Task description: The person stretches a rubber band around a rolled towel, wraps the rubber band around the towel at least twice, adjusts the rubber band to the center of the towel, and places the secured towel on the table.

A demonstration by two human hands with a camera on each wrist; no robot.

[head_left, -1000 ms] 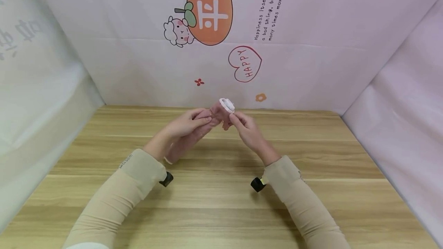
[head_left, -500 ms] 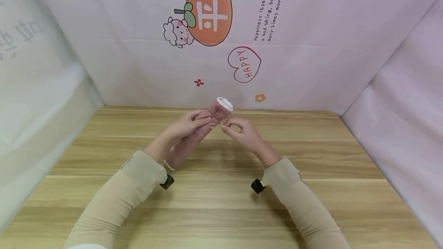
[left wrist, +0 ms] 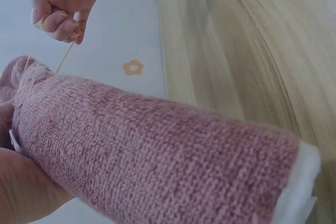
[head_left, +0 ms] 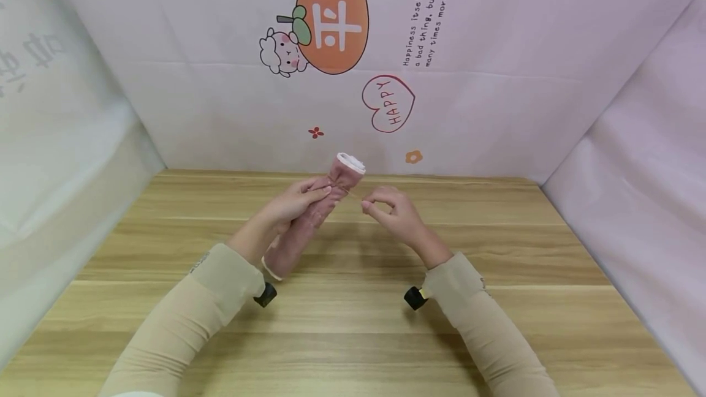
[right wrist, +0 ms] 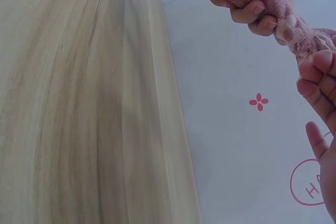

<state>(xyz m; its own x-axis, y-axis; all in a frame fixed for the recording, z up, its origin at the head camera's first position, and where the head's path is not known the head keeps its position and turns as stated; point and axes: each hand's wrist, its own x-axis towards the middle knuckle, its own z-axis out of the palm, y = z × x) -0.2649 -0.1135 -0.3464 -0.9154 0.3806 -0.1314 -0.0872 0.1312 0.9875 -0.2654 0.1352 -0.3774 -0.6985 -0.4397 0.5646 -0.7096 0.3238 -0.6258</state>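
Head view looks down; close wrist views share roll (left wrist: pixel 157 145)

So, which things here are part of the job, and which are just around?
Job:
rolled pink cloth, in the left grip
thin band, stretched between cloth and right grip

Just around:
wooden table
printed backdrop

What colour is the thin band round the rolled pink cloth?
Yellowish tan; the band shows best in left-wrist view.
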